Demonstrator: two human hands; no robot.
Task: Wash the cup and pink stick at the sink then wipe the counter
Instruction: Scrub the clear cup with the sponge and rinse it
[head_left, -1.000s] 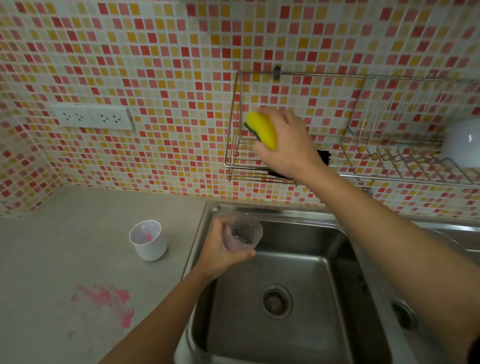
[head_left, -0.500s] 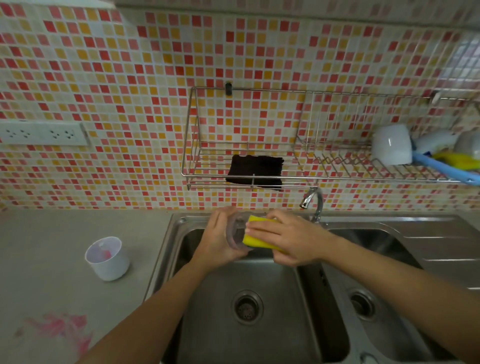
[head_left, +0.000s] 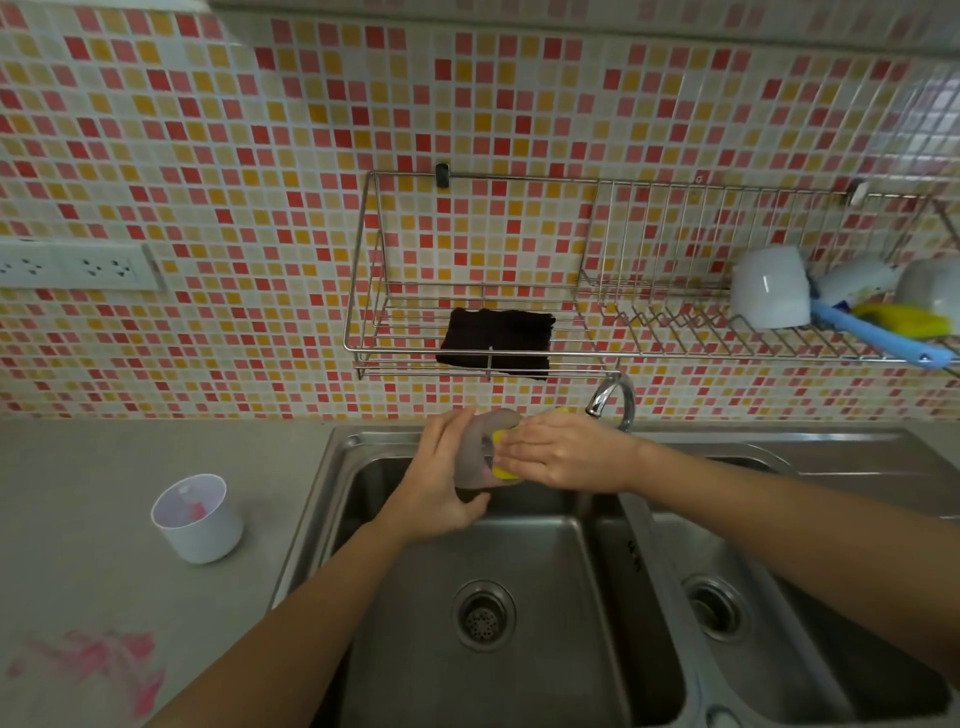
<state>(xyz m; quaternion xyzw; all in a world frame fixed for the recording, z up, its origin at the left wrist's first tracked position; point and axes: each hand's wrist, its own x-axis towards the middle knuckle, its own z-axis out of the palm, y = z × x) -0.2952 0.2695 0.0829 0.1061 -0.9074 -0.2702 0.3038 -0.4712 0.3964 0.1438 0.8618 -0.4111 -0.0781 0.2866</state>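
Below a mosaic-tiled wall, over the left basin of the steel sink (head_left: 519, 675), the translucent cup (head_left: 480, 457) is wrapped in the fingers of the left hand (head_left: 441, 488). The right hand (head_left: 566, 452) grips a yellow sponge (head_left: 501, 470) and presses it against the cup. Left on the grey counter (head_left: 104, 467) stands a white cup (head_left: 200, 525) with the pink stick (head_left: 193, 508) inside, and a pink smear (head_left: 98, 665) lies nearer the front.

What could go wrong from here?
1. The left hand grips the clear cup over the sink while the right hand presses the sponge against it; a slip could drop the cup.
2. The pink smear on the counter is unwiped and may dry.
3. The pink stick in the white cup is unwashed, easily skipped.
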